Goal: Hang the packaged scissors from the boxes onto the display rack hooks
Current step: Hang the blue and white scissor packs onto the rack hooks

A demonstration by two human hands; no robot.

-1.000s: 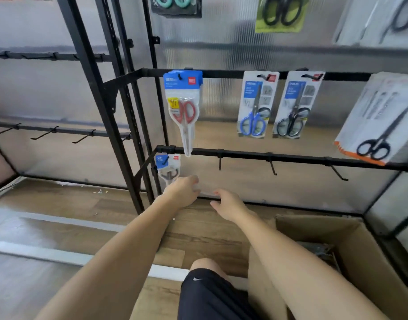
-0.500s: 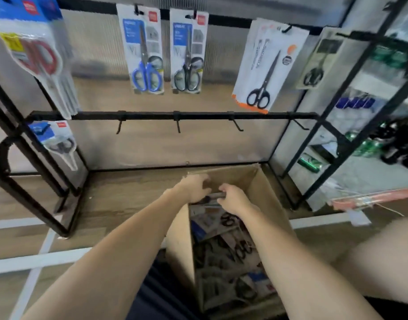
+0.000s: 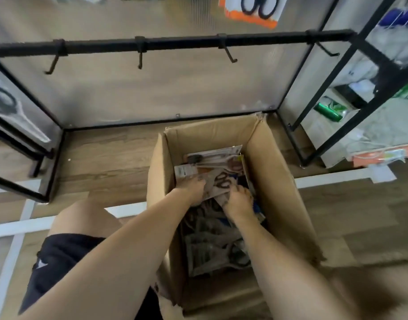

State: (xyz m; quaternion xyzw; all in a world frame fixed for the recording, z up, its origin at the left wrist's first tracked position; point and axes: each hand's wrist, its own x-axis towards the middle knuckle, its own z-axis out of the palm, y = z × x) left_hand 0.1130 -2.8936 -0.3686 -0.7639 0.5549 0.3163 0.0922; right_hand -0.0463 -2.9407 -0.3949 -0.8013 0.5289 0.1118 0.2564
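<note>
Both hands in cardboard box (image 3: 270,162), left hand (image 3: 191,188) and right hand (image 3: 237,203) fingers gripping scissors pack (image 3: 218,182) (edges, between them)

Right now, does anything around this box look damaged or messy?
Yes. The cardboard box has a torn far corner and a ragged near flap, and the scissor packs inside lie jumbled at different angles rather than stacked.
</note>
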